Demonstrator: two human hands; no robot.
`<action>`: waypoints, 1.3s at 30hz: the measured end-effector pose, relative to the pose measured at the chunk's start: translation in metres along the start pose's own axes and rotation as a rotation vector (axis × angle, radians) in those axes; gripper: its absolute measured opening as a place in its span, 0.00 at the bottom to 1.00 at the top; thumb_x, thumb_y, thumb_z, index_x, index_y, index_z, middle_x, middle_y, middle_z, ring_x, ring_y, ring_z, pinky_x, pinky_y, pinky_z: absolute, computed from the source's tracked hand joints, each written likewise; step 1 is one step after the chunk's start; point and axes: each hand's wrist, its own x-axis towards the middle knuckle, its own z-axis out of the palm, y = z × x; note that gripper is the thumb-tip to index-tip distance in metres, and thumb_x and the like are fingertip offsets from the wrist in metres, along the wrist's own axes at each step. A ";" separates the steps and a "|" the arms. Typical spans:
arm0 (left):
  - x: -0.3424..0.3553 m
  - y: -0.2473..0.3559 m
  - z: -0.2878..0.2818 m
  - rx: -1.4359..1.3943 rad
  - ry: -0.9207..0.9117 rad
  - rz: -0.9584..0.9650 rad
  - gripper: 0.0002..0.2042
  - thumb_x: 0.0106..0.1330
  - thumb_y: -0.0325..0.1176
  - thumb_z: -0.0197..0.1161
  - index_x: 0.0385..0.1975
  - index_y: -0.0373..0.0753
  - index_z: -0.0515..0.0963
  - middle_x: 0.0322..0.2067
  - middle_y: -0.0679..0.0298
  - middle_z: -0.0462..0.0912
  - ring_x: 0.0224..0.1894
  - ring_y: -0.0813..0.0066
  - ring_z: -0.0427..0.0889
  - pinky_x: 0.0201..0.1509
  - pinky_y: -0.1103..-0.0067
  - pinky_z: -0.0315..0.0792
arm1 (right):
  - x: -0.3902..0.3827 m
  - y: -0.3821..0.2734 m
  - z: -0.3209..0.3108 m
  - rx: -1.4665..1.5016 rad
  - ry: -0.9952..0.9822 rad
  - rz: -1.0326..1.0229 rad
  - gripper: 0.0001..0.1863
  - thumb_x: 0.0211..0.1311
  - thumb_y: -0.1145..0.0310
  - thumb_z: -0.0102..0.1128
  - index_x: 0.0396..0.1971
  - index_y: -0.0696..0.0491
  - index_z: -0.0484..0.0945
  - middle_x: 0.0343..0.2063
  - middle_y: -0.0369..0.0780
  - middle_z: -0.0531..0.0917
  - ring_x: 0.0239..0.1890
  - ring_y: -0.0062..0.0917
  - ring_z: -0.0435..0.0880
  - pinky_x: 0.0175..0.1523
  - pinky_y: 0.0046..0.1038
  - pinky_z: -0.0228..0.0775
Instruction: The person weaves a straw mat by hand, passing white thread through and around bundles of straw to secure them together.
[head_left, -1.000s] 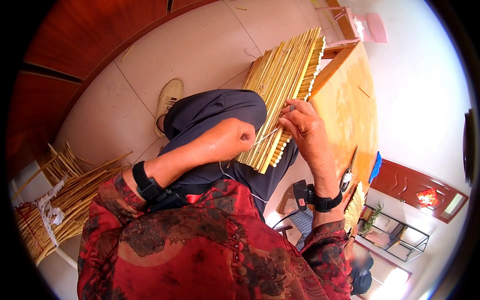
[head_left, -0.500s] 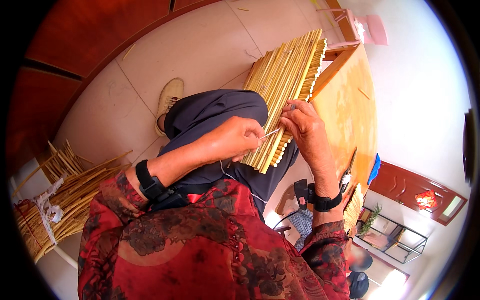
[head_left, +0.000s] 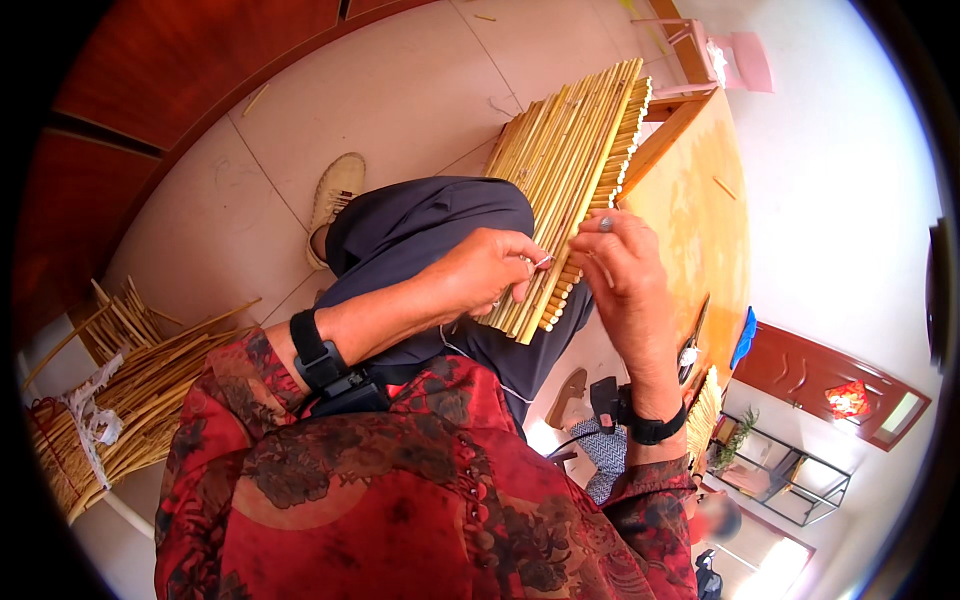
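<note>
"Many thin sticks are lined up in that stick mat (head_left: 560, 170). Where is it?"

"At one o'clock, lying against the person's leg (head_left: 430, 215). More stick ends poke out from under its right side."

"Is it all done?"

"I don't think so. The top sticks lie close and neat, so I'd guess a lot is done. But the white thread (head_left: 543, 262) is loose near the edge, so that tie looks not finished."

"What are the hands doing?"

"The left hand (head_left: 480, 268) is close to the middle, and its fingers look pinched on the thread. The right hand (head_left: 628, 262) is between two and three o'clock, just past the mat's edge. Its fingers are bent, but I can't tell if they grip anything."

"Are any sticks left over?"

"Yes, a big bundle (head_left: 130, 410) sits between eight and nine o'clock, tied with white strips. One small stick (head_left: 725, 187) lies on the bench (head_left: 715, 135), near two o'clock. I can't tell if they belong in the mat."

"And string?"

"Some white string (head_left: 485, 372) lies over the lap, at six o'clock. I can't see if it joins the thread."
</note>
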 end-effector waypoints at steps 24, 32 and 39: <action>0.009 -0.006 0.004 -0.022 0.062 0.021 0.10 0.58 0.24 0.47 0.38 0.32 0.72 0.16 0.68 0.69 0.09 0.86 0.61 0.10 0.87 0.56 | -0.009 0.005 0.020 0.116 0.000 0.080 0.09 0.45 0.81 0.58 0.30 0.58 0.75 0.36 0.44 0.76 0.48 0.40 0.72 0.49 0.34 0.66; 0.006 -0.007 0.005 -0.028 0.062 0.009 0.11 0.57 0.22 0.46 0.38 0.33 0.73 0.16 0.68 0.69 0.10 0.86 0.61 0.11 0.87 0.56 | -0.007 0.009 0.016 0.111 -0.015 0.091 0.09 0.45 0.80 0.58 0.31 0.56 0.75 0.35 0.42 0.76 0.46 0.36 0.73 0.47 0.33 0.67; 0.003 -0.006 0.007 0.024 0.068 0.091 0.11 0.59 0.24 0.47 0.40 0.33 0.73 0.16 0.69 0.69 0.10 0.86 0.62 0.11 0.87 0.56 | 0.001 0.001 0.012 -0.016 -0.088 0.033 0.10 0.41 0.72 0.64 0.28 0.53 0.78 0.31 0.38 0.76 0.40 0.31 0.74 0.44 0.31 0.64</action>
